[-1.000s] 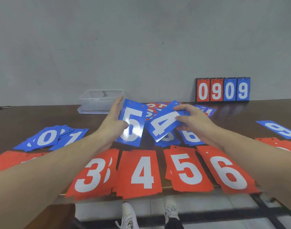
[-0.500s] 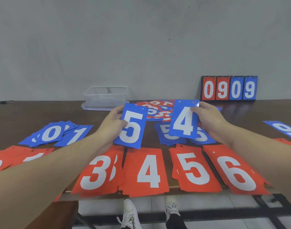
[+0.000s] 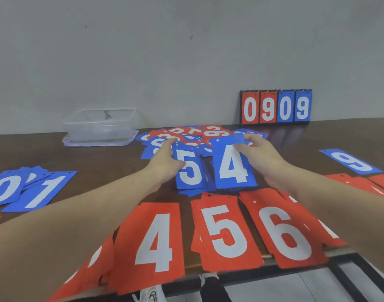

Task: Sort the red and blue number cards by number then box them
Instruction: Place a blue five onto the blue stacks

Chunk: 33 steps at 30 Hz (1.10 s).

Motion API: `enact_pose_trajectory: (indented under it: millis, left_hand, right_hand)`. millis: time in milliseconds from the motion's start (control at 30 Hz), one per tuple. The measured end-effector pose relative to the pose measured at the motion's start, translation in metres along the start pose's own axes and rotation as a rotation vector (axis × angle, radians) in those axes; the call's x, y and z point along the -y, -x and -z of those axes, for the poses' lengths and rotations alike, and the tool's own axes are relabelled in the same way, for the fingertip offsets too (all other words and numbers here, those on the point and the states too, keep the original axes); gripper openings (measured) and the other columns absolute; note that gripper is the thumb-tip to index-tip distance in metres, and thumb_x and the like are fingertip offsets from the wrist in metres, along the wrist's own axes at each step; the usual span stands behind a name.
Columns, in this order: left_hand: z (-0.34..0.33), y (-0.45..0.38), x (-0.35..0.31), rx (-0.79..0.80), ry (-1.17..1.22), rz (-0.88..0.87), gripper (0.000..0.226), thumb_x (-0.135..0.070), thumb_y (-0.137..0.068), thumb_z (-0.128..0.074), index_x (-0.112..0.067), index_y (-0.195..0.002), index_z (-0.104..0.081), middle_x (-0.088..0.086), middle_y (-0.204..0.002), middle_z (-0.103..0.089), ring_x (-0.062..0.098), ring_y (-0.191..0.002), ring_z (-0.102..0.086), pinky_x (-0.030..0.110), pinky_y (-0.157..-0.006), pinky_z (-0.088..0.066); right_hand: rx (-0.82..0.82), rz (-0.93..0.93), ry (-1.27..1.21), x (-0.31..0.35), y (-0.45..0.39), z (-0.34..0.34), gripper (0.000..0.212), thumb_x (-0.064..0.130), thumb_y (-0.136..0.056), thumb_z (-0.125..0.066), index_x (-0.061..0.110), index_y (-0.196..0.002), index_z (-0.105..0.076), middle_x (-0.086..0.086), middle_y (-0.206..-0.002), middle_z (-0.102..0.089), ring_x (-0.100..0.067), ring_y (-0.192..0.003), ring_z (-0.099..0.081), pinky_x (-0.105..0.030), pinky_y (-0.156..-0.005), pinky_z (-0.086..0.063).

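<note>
My left hand point(image 3: 165, 159) pinches a blue 5 card point(image 3: 190, 168) by its left edge, low over a small blue stack on the brown table point(image 3: 112, 162). Beside it my right hand point(image 3: 260, 154) grips a blue 4 card point(image 3: 232, 165) at its upper right edge, set over more blue cards. Along the near edge lie red stacks: 4 point(image 3: 156, 243), 5 point(image 3: 225, 229) and 6 point(image 3: 284, 232). Blue 0 point(image 3: 3, 188) and blue 1 point(image 3: 43, 192) stacks lie at the left. An unsorted red and blue heap point(image 3: 199, 134) sits behind my hands. A clear plastic box point(image 3: 100, 126) stands at the back left.
A flip scoreboard point(image 3: 276, 106) reading 0909 leans on the wall at the back right. A single blue 9 card point(image 3: 351, 161) lies at the right, with more red cards point(image 3: 360, 182) below it. Some red stacks overhang the table's near edge.
Both hands have lowered their blue cards from mid-air toward the table, the 5 and the 4 now side by side over the blue stacks. The camera view has shifted right.
</note>
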State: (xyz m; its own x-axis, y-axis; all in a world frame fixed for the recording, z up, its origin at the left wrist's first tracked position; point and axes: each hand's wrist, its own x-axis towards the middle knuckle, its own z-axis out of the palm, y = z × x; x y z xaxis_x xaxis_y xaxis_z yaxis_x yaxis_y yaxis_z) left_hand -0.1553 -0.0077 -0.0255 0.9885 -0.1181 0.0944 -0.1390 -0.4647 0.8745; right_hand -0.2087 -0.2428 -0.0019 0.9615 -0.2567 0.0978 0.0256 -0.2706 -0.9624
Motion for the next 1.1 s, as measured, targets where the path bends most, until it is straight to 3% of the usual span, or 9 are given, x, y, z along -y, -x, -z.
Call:
enact_pose_trajectory:
  millis: [200, 400, 500, 567, 633, 733, 900, 1033, 1100]
  left_hand:
    - [-0.009, -0.009, 0.008, -0.002, -0.444, -0.140, 0.059, -0.032, -0.086, -0.075, -0.031, -0.140, -0.050, 0.000, -0.137, -0.043, 0.021, -0.125, -0.047, 0.033, -0.102, -0.042]
    - [0.024, -0.012, 0.030, -0.090, -0.402, -0.087, 0.042, -0.031, -0.092, -0.065, -0.035, -0.134, -0.056, -0.001, -0.144, -0.037, 0.025, -0.134, -0.040, 0.045, -0.116, -0.030]
    - [0.052, -0.013, 0.050, -0.110, -0.366, -0.079, 0.034, -0.022, -0.095, -0.063, -0.028, -0.129, -0.060, 0.000, -0.135, -0.041, 0.021, -0.117, -0.050, 0.031, -0.110, -0.034]
    - [0.067, -0.013, 0.061, -0.102, -0.311, -0.038, 0.028, -0.018, -0.097, -0.062, -0.023, -0.124, -0.063, -0.002, -0.124, -0.045, 0.014, -0.098, -0.053, 0.018, -0.092, -0.037]
    - [0.079, -0.016, 0.069, -0.090, -0.217, 0.025, 0.018, -0.018, -0.098, -0.060, -0.024, -0.113, -0.067, -0.006, -0.109, -0.057, 0.011, -0.090, -0.055, 0.018, -0.080, -0.040]
    - [0.089, -0.022, 0.075, -0.053, -0.064, 0.087, 0.017, -0.019, -0.099, -0.057, -0.031, -0.102, -0.068, -0.004, -0.102, -0.067, 0.012, -0.092, -0.059, 0.025, -0.084, -0.044]
    - [0.089, -0.024, 0.077, -0.023, -0.004, 0.091, 0.020, -0.018, -0.099, -0.057, -0.029, -0.111, -0.068, -0.008, -0.105, -0.067, 0.009, -0.092, -0.061, 0.023, -0.088, -0.048]
    - [0.089, -0.024, 0.078, -0.049, 0.027, 0.075, 0.023, -0.015, -0.100, -0.055, -0.029, -0.117, -0.062, -0.020, -0.107, -0.062, -0.001, -0.093, -0.060, 0.014, -0.080, -0.046]
    - [0.090, -0.026, 0.080, -0.049, 0.025, 0.069, 0.026, -0.015, -0.100, -0.054, -0.029, -0.121, -0.061, -0.020, -0.109, -0.060, -0.004, -0.095, -0.058, 0.012, -0.079, -0.043]
  right_hand:
    - [0.062, 0.015, 0.040, 0.000, -0.013, -0.013, 0.007, 0.027, -0.101, -0.060, 0.031, -0.106, -0.057, 0.004, -0.101, -0.075, -0.010, -0.081, -0.075, -0.025, -0.060, -0.056]
    - [0.192, -0.027, 0.029, 0.011, -0.023, -0.051, 0.016, 0.018, -0.101, -0.060, 0.023, -0.114, -0.053, -0.008, -0.109, -0.075, -0.023, -0.094, -0.075, -0.048, -0.086, -0.061]
    - [0.270, -0.049, 0.019, 0.017, -0.027, -0.077, 0.022, 0.010, -0.100, -0.059, 0.025, -0.115, -0.052, -0.010, -0.111, -0.072, -0.024, -0.097, -0.074, -0.044, -0.082, -0.062]
    - [0.318, -0.043, 0.061, 0.022, -0.030, -0.095, 0.030, 0.008, -0.099, -0.061, 0.024, -0.123, -0.053, -0.009, -0.111, -0.072, -0.022, -0.094, -0.074, -0.037, -0.072, -0.063]
    - [0.360, -0.030, 0.088, 0.026, -0.035, -0.112, 0.033, 0.008, -0.097, -0.062, 0.024, -0.125, -0.054, -0.009, -0.110, -0.073, -0.021, -0.090, -0.075, -0.034, -0.065, -0.061]
    - [0.405, -0.031, 0.138, 0.027, -0.041, -0.137, 0.034, 0.009, -0.096, -0.065, 0.026, -0.123, -0.055, -0.007, -0.111, -0.073, -0.021, -0.088, -0.074, -0.031, -0.062, -0.057]
    - [0.337, 0.154, 0.512, 0.020, -0.045, -0.165, 0.038, 0.018, -0.094, -0.069, 0.023, -0.129, -0.054, 0.008, -0.097, -0.050, -0.013, -0.078, -0.055, -0.021, -0.055, -0.037]
    - [0.334, 0.245, 0.738, 0.011, -0.048, -0.173, 0.039, 0.028, -0.092, -0.071, 0.024, -0.128, -0.055, 0.001, -0.133, -0.056, -0.021, -0.121, -0.052, -0.030, -0.087, -0.049]
    - [0.317, 0.276, 0.806, 0.008, -0.050, -0.173, 0.044, 0.034, -0.091, -0.072, 0.027, -0.131, -0.055, 0.000, -0.136, -0.055, -0.022, -0.130, -0.043, -0.038, -0.099, -0.048]
